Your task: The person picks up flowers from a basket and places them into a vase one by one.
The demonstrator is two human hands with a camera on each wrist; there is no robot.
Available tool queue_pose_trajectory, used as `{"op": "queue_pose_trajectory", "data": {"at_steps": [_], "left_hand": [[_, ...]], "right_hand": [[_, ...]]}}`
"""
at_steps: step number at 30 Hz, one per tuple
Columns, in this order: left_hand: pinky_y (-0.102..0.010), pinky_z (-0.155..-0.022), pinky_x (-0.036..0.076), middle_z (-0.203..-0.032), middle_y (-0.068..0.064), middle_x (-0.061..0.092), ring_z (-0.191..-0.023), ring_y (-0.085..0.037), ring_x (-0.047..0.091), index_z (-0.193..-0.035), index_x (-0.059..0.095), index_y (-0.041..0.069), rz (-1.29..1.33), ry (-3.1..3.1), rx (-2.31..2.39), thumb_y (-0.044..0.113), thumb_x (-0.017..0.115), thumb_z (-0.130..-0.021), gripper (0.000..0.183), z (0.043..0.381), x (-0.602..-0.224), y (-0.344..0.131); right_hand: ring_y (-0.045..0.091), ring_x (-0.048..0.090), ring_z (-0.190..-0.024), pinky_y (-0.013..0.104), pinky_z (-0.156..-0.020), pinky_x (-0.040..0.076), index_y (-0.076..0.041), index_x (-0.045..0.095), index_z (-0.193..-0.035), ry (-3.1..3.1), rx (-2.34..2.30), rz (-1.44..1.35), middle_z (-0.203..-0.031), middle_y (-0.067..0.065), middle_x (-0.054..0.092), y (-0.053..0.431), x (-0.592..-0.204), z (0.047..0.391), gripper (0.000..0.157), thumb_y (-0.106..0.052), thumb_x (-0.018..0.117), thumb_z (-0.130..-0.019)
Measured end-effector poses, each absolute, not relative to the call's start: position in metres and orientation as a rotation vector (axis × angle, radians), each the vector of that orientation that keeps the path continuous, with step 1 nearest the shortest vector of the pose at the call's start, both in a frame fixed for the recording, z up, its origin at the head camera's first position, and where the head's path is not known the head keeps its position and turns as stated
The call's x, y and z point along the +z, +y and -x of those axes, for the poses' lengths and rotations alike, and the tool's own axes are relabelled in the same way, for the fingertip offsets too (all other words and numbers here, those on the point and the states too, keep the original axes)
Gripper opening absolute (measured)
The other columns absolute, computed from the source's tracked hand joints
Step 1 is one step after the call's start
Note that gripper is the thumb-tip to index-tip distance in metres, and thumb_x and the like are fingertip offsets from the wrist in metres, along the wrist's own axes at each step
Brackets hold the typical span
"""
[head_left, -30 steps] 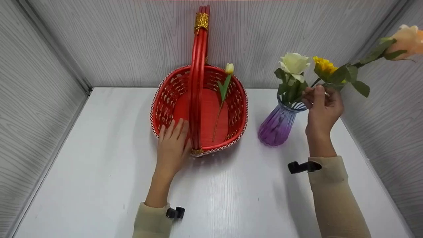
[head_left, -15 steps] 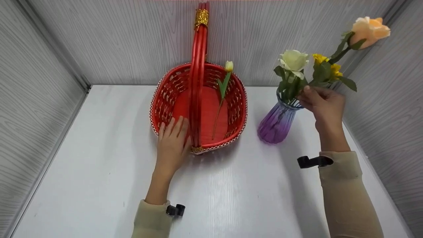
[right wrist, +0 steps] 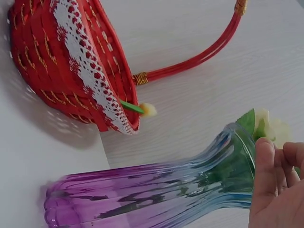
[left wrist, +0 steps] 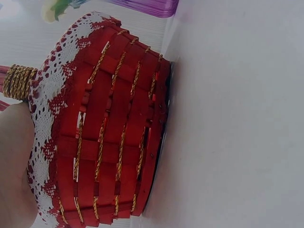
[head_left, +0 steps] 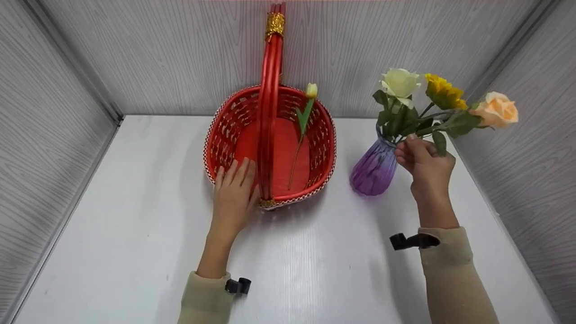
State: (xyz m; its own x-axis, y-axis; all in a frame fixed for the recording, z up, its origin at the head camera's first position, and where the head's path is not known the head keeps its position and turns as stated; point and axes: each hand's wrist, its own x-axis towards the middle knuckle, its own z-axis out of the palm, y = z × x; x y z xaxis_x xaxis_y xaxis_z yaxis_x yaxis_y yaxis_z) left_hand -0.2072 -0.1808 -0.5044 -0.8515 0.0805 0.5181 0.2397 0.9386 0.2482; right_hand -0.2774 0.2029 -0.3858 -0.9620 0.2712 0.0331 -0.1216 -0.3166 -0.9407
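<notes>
My left hand [head_left: 233,200] rests over the near rim of a red woven basket [head_left: 326,180], fingers straight and reaching inside, beside the base of its tall handle [head_left: 266,112]. Inside, a white-yellow tulip [head_left: 311,91] with a thin stem leans against the right wall. At the mouth of a blue-to-purple glass vase [head_left: 374,171], my right hand [head_left: 429,164] pinches the stem of a peach rose [head_left: 497,110], whose bloom tilts to the right. The vase leans in the head view and also holds a white rose [head_left: 400,84] and a yellow sunflower [head_left: 444,92].
The white table [head_left: 315,270] meets grey wood-grain walls [head_left: 180,58] at the back and both sides. White lace [left wrist: 45,104] trims the basket's rim. Black wrist mounts [head_left: 411,241] stick out from both beige sleeves [head_left: 450,274].
The peach rose's bloom has swung in from the far right edge, then dropped lower beside the sunflower. My right hand has lowered at the vase mouth. The left hand stays on the basket.
</notes>
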Motion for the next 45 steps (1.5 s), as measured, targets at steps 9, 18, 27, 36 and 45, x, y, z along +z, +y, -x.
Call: {"op": "queue_pose_trajectory", "data": {"at_steps": [9, 18, 27, 36, 45], "left_hand": [[-0.057, -0.122, 0.018, -0.153, -0.012, 0.046, -0.145, -0.035, 0.037, -0.151, 0.044, 0.01, 0.233, -2.585, -0.405, 0.027, 0.056, -0.099, 0.056, 0.207, -0.504, -0.179], [-0.056, -0.122, 0.015, -0.153, -0.012, 0.046, -0.146, -0.035, 0.036, -0.152, 0.043, 0.011, 0.222, -2.597, -0.414, 0.028, 0.057, -0.099, 0.057, 0.207, -0.505, -0.181], [-0.059, -0.12, 0.021, -0.151, -0.013, 0.048, -0.144, -0.036, 0.038, -0.15, 0.045, 0.009, 0.237, -2.558, -0.429, 0.025, 0.058, -0.098, 0.055, 0.206, -0.503, -0.18], [-0.058, -0.121, 0.019, -0.153, -0.012, 0.047, -0.145, -0.035, 0.037, -0.151, 0.043, 0.01, 0.231, -2.581, -0.424, 0.026, 0.057, -0.099, 0.056, 0.206, -0.505, -0.181], [-0.058, -0.121, 0.018, -0.152, -0.012, 0.047, -0.145, -0.035, 0.037, -0.152, 0.043, 0.011, 0.233, -2.562, -0.434, 0.026, 0.058, -0.099, 0.057, 0.207, -0.506, -0.18]], "right_hand": [[0.02, 0.073, -0.068, 0.03, -0.069, 0.061, 0.008, 0.069, -0.096, -1.839, 2.267, 0.072, -0.081, 0.013, 0.073, 0.206, -0.369, 0.278, 0.034, -0.024, 0.077, -0.088], [0.018, 0.073, -0.069, 0.028, -0.07, 0.061, 0.005, 0.07, -0.097, -2.01, 2.349, 0.024, -0.083, 0.012, 0.075, 0.206, -0.363, 0.289, 0.028, -0.021, 0.075, -0.09], [0.017, 0.073, -0.066, 0.03, -0.067, 0.061, 0.004, 0.069, -0.095, -2.045, 2.452, 0.041, -0.079, 0.01, 0.074, 0.178, -0.405, 0.268, 0.019, -0.015, 0.07, -0.094], [0.021, 0.075, -0.081, 0.035, -0.08, 0.06, 0.004, 0.066, -0.107, -2.171, 2.47, 0.091, -0.092, 0.01, 0.076, 0.136, -0.428, 0.266, 0.031, -0.025, 0.068, -0.096], [0.019, 0.074, -0.08, 0.034, -0.081, 0.061, 0.008, 0.065, -0.109, -2.083, 2.638, 0.039, -0.089, 0.01, 0.075, 0.09, -0.428, 0.287, 0.029, -0.019, 0.063, -0.099]]}}
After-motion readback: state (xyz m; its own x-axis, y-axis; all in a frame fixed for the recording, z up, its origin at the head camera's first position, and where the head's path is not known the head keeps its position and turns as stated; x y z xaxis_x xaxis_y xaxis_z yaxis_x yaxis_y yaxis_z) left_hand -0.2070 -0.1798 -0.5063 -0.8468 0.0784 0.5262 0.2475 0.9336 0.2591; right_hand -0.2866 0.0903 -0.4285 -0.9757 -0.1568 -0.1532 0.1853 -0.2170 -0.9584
